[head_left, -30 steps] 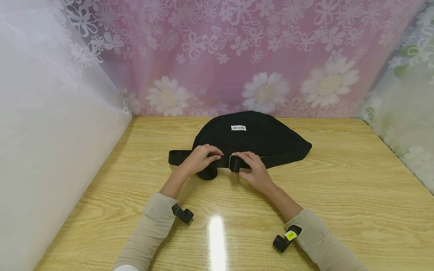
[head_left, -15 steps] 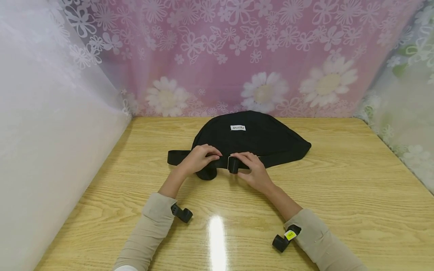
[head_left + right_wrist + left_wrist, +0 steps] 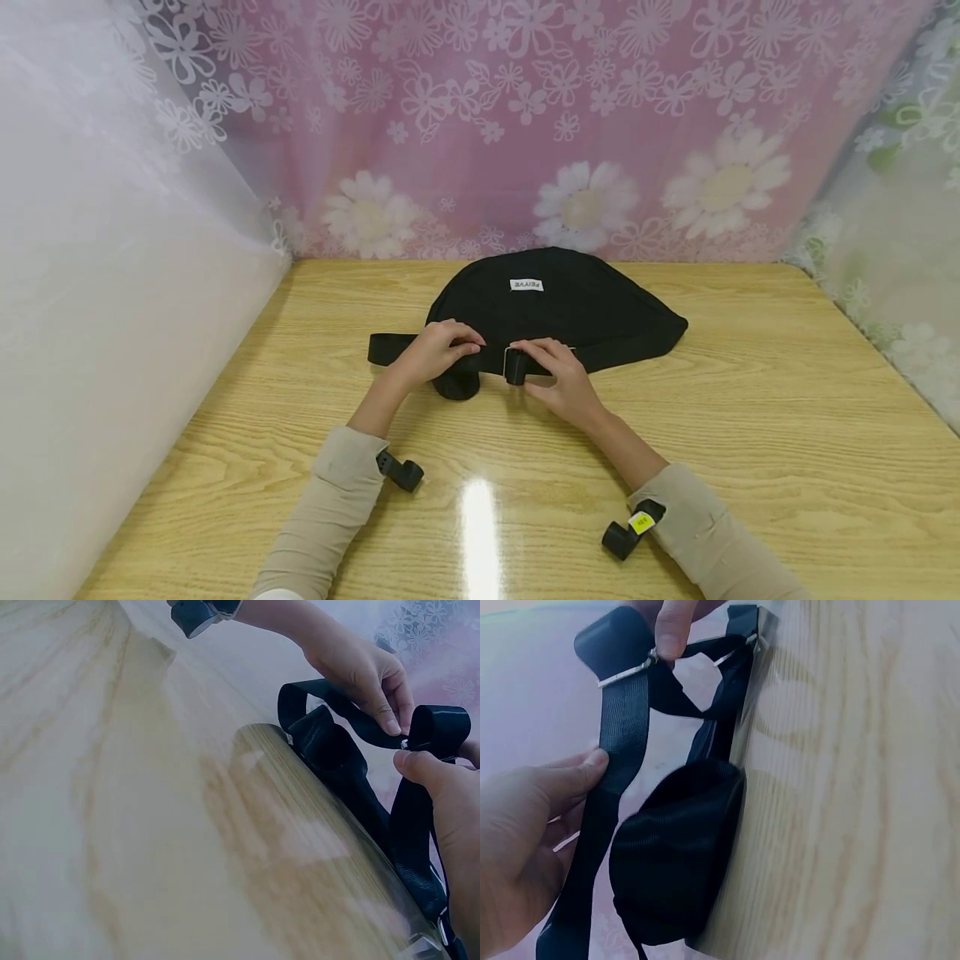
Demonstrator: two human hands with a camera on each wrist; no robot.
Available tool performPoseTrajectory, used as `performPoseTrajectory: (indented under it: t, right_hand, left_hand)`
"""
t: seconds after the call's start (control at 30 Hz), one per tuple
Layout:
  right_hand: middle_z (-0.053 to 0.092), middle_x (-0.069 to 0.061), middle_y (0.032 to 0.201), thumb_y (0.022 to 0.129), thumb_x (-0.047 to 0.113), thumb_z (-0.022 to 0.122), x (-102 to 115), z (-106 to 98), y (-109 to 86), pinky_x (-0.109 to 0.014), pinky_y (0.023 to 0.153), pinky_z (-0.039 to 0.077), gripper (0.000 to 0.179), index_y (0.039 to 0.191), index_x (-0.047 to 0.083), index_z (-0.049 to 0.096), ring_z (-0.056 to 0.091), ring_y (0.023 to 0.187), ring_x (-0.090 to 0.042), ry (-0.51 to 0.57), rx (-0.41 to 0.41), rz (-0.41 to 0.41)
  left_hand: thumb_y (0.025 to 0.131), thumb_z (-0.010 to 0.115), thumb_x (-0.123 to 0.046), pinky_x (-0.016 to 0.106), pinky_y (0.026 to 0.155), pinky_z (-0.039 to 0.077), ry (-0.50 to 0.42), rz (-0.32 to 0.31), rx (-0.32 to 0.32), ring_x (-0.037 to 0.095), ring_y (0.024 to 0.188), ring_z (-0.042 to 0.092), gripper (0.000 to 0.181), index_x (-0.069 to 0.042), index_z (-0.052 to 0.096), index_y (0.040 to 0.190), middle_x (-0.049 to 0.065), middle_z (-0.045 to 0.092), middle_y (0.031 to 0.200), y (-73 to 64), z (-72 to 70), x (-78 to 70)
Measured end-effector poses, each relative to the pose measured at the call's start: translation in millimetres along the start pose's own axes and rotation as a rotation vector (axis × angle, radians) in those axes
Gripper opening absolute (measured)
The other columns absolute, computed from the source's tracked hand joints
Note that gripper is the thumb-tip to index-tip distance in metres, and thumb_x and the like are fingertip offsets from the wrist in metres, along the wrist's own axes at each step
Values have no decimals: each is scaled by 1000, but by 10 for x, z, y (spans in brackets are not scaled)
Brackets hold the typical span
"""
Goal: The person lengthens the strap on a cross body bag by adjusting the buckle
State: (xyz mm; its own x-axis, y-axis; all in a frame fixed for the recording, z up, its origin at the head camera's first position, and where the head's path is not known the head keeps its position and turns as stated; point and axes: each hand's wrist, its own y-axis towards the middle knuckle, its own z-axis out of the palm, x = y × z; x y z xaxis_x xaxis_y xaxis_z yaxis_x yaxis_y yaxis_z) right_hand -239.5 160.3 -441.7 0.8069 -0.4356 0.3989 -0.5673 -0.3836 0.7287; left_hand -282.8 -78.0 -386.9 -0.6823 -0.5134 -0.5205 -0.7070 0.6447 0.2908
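A black waist bag (image 3: pixel 577 300) lies flat on the table, its white label (image 3: pixel 527 285) facing up. Along its near side runs a black webbing strap (image 3: pixel 492 360), raised off the tabletop. My left hand (image 3: pixel 431 357) pinches this strap between thumb and fingers, left of a metal slider buckle (image 3: pixel 626 673). At the buckle's right side, my right hand (image 3: pixel 564 382) grips its edge with the thumb and fingertips. A short loop of strap (image 3: pixel 619 641) stands up through the buckle. Another part of the strap (image 3: pixel 679 855) hangs in a wide loop beneath my left hand.
The wooden table (image 3: pixel 300 475) stretches out on both sides and in front of the bag. A pink flowered curtain (image 3: pixel 465 125) hangs behind it, with pale sheeting (image 3: pixel 112 250) at the left. A black wrist camera (image 3: pixel 401 472) sits on each sleeve.
My left hand has slid slightly left along with the strap, widening the gap to the buckle. My right hand stays almost in place at the buckle.
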Motion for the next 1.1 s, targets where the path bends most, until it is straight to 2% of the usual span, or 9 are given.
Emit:
performPoseTrajectory:
  t: [0.3,0.57,0.8,1.0,1.1]
  right_hand:
    - [56,-7,109,68,-2,77,-2,7,5,-38,82,40,57,122,8,59,50,97,-23,2,-7,-12]
    - [56,-7,108,68,-1,78,-17,10,5,-37,81,41,57,121,7,60,51,95,-22,4,-16,-26]
    - [57,-8,107,66,-2,79,-12,8,12,-35,80,41,58,121,6,60,51,94,-22,10,-30,-34]
    - [57,-8,107,66,-1,81,-13,13,9,-33,79,41,59,120,5,61,51,93,-22,27,-32,-35]
    - [57,-8,107,66,-1,81,-20,18,5,-32,80,41,58,120,5,61,51,94,-22,32,-32,-31]
  left_hand:
    - [88,61,-7,24,71,46,-5,30,-10,16,83,56,14,-3,70,97,4,64,89,3,-12,46]
    - [89,60,-8,26,71,47,9,-73,2,16,84,56,14,-4,70,98,3,63,91,-23,-70,98]
    - [90,59,-9,27,73,47,16,-57,5,18,86,56,15,-3,70,98,5,64,92,-22,-99,132]
    - [90,59,-8,29,75,47,58,-109,-3,18,87,56,13,-5,70,96,4,64,92,-51,-131,185]
    - [90,59,-8,30,74,47,54,-109,-1,19,87,57,13,-4,70,96,5,64,92,-62,-150,206]
